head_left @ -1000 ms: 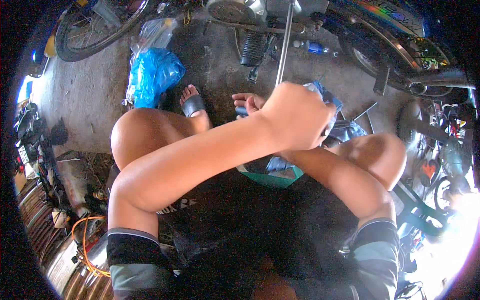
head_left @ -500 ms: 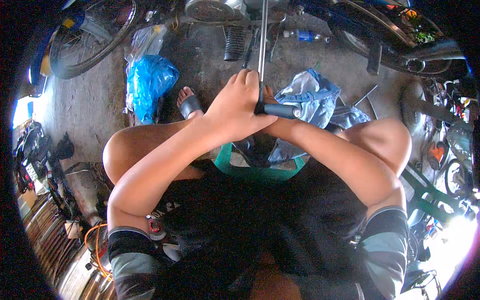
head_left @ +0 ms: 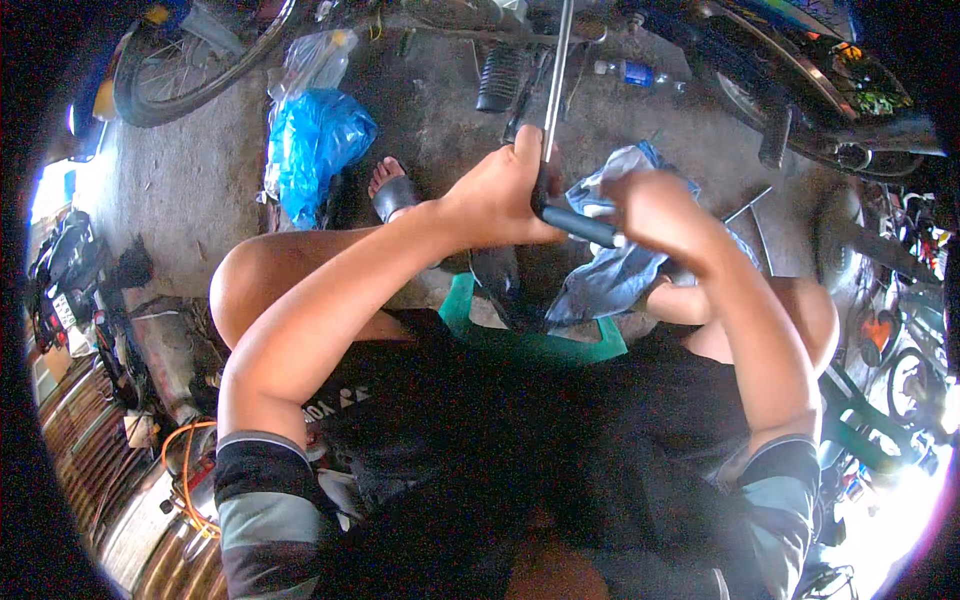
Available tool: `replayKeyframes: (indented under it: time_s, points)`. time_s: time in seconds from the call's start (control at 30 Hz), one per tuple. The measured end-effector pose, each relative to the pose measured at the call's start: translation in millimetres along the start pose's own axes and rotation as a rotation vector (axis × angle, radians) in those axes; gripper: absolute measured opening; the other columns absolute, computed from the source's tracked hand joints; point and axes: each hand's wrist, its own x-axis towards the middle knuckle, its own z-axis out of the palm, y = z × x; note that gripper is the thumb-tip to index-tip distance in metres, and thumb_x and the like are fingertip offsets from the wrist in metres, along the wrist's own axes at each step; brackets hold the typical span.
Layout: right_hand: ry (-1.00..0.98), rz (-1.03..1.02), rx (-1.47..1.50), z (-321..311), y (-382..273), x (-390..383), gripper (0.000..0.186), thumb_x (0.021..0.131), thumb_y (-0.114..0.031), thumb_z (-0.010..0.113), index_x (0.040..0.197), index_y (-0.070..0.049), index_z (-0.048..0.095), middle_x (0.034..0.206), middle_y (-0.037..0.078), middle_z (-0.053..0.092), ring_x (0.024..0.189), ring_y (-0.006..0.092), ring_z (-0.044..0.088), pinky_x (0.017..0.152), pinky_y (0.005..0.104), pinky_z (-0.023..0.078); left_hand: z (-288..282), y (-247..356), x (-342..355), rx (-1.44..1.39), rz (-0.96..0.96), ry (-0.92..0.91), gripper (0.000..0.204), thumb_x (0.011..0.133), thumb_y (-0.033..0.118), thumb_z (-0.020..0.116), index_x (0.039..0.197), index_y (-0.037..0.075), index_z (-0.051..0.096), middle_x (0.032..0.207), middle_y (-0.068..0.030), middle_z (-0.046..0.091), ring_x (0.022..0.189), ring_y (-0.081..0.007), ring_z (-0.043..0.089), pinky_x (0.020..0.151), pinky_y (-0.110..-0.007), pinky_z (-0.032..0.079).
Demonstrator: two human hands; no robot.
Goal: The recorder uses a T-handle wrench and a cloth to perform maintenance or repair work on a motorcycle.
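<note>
My left hand (head_left: 505,195) is closed around the lower part of a long shiny metal rod (head_left: 558,85), which runs up past the far edge of the view. Below that fist the rod turns into a black bent end with a black sleeve (head_left: 583,226) pointing right. My right hand (head_left: 655,210), smeared by motion, is just right of the sleeve's tip, and its fingers cannot be made out. Under it a crumpled blue-grey cloth (head_left: 610,285) hangs between my knees, near the front of a green plastic seat (head_left: 525,343).
A blue plastic bag (head_left: 315,140) lies left of my sandalled foot (head_left: 393,188). Farther off are a black ribbed part (head_left: 493,78) and a plastic bottle (head_left: 637,72). A spoked wheel (head_left: 180,105) stands far left, a motorcycle (head_left: 800,90) far right. A thin metal rod (head_left: 748,203) lies near my right knee.
My right hand has come away from the rod and moved right, over the cloth. The rod's black end has swung, its tip now pointing more toward me. My left hand keeps its hold.
</note>
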Motion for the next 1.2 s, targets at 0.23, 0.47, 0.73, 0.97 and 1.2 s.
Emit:
replayKeyframes:
  time_s: [0.23, 0.47, 0.73, 0.97, 1.2]
  points:
    - [0.168, -0.012, 0.758, -61, -34, -31, 0.035, 0.071, -0.024, 0.06, 0.098, -0.003, 0.052, 0.085, 0.013, 0.057, 0.077, 0.0288, 0.057, 0.071, 0.0334, 0.045, 3, 4, 4, 0.082, -0.169, -0.151, 0.059, 0.058, 0.021, 0.072, 0.088, -0.005, 0.028, 0.07, -0.019, 0.053, 0.066, -0.0342, 0.056, 0.058, -0.035, 0.045]
    - [0.438, -0.248, -0.129, -54, -67, -45, 0.015, 0.068, -0.015, 0.057, 0.075, -0.004, 0.05, 0.067, 0.008, 0.051, 0.06, 0.0248, 0.053, 0.055, 0.0332, 0.045, -1, 21, 8, 0.199, -0.12, -0.113, 0.063, 0.063, 0.028, 0.068, 0.09, -0.011, 0.026, 0.067, -0.0225, 0.053, 0.067, -0.0357, 0.056, 0.058, -0.037, 0.045]
    - [0.235, -0.197, -0.147, -54, -85, -24, 0.005, 0.062, -0.005, 0.051, 0.06, -0.005, 0.056, 0.061, 0.012, 0.057, 0.058, 0.0257, 0.058, 0.049, 0.0341, 0.046, -9, 33, 9, 0.341, -0.341, -0.219, 0.06, 0.068, 0.03, 0.059, 0.089, -0.016, 0.027, 0.063, -0.0289, 0.052, 0.062, -0.0399, 0.056, 0.053, -0.042, 0.046]
    - [0.405, -0.161, 0.06, -30, -63, -26, 0.003, 0.062, -0.009, 0.053, 0.06, -0.008, 0.055, 0.061, 0.01, 0.056, 0.058, 0.0255, 0.057, 0.052, 0.0345, 0.045, -4, -1, 11, 0.106, -0.079, -0.265, 0.062, 0.064, 0.028, 0.066, 0.09, -0.014, 0.028, 0.07, -0.027, 0.053, 0.064, -0.0376, 0.056, 0.054, -0.038, 0.045]
    - [0.424, -0.185, 0.112, -21, -41, -32, 0.022, 0.071, -0.016, 0.043, 0.056, -0.005, 0.055, 0.061, 0.016, 0.055, 0.059, 0.0318, 0.056, 0.055, 0.0401, 0.044, 29, -19, 4, 0.015, 0.135, -0.149, 0.033, 0.062, 0.026, 0.064, 0.054, -0.004, 0.051, 0.059, -0.0225, 0.049, 0.061, -0.038, 0.051, 0.052, -0.039, 0.041]
